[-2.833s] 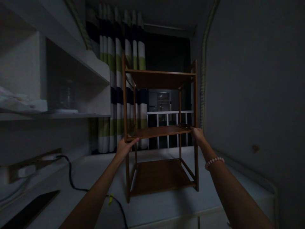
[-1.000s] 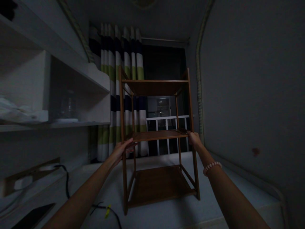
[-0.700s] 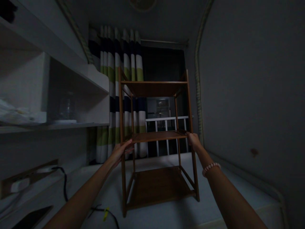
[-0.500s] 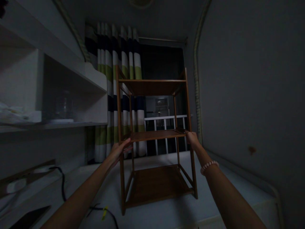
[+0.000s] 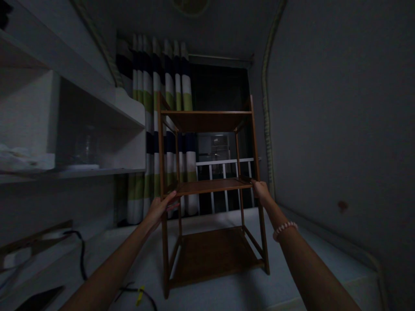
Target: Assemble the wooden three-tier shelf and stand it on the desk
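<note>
Since the earlier frames the wooden rack (image 5: 207,190) had edged slightly left and nearer on the counter (image 5: 292,259); both hands kept their places on it. Dim light throughout. Nearest, at the counter's left edge, a black cable (image 5: 81,259) trailed toward the front. Left hand (image 5: 160,207) was wrapped around the rack's front-left post at middle-shelf height, fingers curled on the shelf edge. Right hand (image 5: 262,193), a bead bracelet (image 5: 284,229) on its wrist, was closed on the front-right post at the same height. Rack stood upright on the middle of the counter, three shelves. Left, wall shelves (image 5: 97,168). Beyond, a striped curtain (image 5: 162,129) and a white railing (image 5: 227,164).
</note>
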A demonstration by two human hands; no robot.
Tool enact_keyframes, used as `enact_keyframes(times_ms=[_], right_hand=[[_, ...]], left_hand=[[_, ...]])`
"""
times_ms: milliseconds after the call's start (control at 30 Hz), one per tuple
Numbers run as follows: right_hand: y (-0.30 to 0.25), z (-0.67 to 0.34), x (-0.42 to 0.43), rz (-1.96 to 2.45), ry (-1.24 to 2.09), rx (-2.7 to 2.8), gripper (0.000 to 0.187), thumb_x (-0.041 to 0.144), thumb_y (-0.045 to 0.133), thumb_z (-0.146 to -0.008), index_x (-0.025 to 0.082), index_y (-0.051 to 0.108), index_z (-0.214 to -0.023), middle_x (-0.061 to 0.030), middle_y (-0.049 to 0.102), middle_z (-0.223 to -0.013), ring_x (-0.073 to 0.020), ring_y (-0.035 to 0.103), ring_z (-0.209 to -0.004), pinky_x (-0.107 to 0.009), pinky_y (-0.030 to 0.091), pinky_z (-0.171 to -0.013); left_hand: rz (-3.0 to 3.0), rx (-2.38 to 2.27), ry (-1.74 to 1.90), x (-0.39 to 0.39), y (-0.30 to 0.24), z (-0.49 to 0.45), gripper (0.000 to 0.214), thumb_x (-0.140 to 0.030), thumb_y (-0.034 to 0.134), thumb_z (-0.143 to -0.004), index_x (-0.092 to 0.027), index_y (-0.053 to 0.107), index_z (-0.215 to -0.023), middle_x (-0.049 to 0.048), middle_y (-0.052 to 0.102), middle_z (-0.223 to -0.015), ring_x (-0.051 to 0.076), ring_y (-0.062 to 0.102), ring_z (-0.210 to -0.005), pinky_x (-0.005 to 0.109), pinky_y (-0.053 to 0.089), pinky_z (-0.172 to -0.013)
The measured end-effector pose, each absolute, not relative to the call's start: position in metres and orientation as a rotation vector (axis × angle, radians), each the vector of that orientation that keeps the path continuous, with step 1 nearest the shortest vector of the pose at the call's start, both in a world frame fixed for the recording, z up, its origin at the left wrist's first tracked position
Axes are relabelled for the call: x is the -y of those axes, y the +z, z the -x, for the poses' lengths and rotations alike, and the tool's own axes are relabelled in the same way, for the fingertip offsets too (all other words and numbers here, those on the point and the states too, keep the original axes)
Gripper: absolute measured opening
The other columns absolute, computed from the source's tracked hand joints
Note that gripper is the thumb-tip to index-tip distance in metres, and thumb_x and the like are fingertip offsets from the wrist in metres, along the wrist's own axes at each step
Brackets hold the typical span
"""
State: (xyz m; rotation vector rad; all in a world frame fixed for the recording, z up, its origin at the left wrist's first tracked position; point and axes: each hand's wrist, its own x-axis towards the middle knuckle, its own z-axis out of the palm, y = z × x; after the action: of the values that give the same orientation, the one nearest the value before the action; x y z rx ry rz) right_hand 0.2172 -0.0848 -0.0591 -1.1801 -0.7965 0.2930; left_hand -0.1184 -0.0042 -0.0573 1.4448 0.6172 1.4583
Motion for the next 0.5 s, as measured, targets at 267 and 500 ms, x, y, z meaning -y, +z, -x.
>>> enact_keyframes(times_ms=[267,500], right_hand=[[-0.0583,-0.2166,0.083,1.213,0.241,0.769,0.024,0.03,0.051,-0.071,0.017,0.046,-0.052,0.0062,0.031,-0.037,-0.0075,0.032,-0.037,-0.019,0.022,-0.035],[-0.0599,-0.2178,0.0814,1.222,0.184,0.765,0.025,0.032,0.05,-0.071,0.015,0.05,-0.052,0.0055,0.033,-0.037,-0.0078,0.034,-0.037,-0.019,0.023,-0.037]], left_hand=[[-1.487,-0.589,1.421,-0.004,-0.0604,0.1212,0.023,-0.028,0.066,-0.069,-0.013,0.062,-0.085,0.0104,0.064,-0.1,0.021,0.061,-0.093,0.025,0.057,-0.068],[-1.467,-0.621,1.444,-0.001,-0.059,0.1205,0.028,-0.027,0.065,-0.069,-0.012,0.061,-0.092,0.012,0.062,-0.106,0.023,0.059,-0.098,0.028,0.057,-0.069]])
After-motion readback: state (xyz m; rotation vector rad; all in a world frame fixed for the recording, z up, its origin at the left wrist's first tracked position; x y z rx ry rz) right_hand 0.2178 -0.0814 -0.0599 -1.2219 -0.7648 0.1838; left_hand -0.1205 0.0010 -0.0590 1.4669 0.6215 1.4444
